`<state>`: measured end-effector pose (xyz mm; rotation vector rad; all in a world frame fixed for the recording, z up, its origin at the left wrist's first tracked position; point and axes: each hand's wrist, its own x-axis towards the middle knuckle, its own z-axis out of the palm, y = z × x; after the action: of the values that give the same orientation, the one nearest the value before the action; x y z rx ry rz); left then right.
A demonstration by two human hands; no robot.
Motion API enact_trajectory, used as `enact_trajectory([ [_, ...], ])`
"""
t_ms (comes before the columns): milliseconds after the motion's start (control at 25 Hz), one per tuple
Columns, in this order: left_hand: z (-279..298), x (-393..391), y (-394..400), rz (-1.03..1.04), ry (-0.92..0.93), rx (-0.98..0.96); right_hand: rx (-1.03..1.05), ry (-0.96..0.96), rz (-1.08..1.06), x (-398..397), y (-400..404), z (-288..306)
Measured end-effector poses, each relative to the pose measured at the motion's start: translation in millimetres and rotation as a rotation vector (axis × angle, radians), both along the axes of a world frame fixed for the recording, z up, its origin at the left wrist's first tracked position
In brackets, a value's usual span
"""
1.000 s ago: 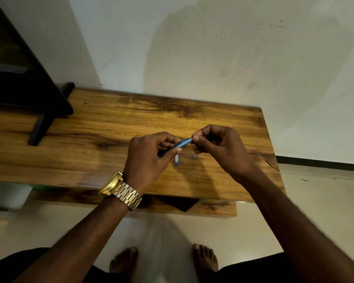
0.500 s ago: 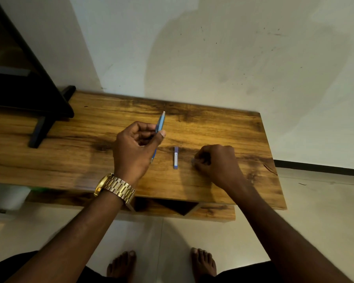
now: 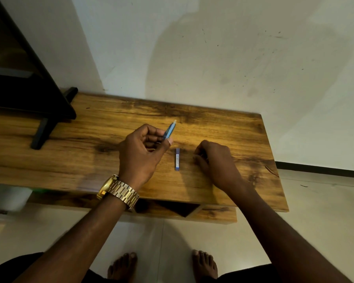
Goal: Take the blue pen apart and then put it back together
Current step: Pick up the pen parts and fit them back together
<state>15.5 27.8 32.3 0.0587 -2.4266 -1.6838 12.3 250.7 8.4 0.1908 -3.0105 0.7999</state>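
My left hand holds the blue pen barrel between thumb and fingers, its pale end pointing up and away over the wooden table. The pen's blue cap lies flat on the table between my two hands. My right hand rests on the table to the right of the cap, fingers curled down onto the wood. Whatever is under those fingertips is hidden.
A black stand with a slanted leg sits on the table's far left. The wall rises just behind the table. The table's front edge is close to me, with a lower shelf beneath it and my bare feet on the floor.
The hands were together on the pen a second ago; then they parted. The left hand lifted the barrel up and left, and the right hand dropped to the table right of the cap.
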Motion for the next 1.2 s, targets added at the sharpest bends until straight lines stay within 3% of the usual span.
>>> enact_trajectory([
  [160,1.5,4.1,3.3,-0.079,0.005,-0.123,-0.626,0.000,-0.157,0.9,6.8,23.5],
  [480,-0.6,8.2,10.0,-0.150,0.021,-0.175,-1.137,-0.133,-0.174,0.7,4.8,26.8],
  [1200,-3.6,10.0,12.3,-0.200,0.055,-0.272,-0.832,-0.173,-0.036,2.8,11.4,24.4],
])
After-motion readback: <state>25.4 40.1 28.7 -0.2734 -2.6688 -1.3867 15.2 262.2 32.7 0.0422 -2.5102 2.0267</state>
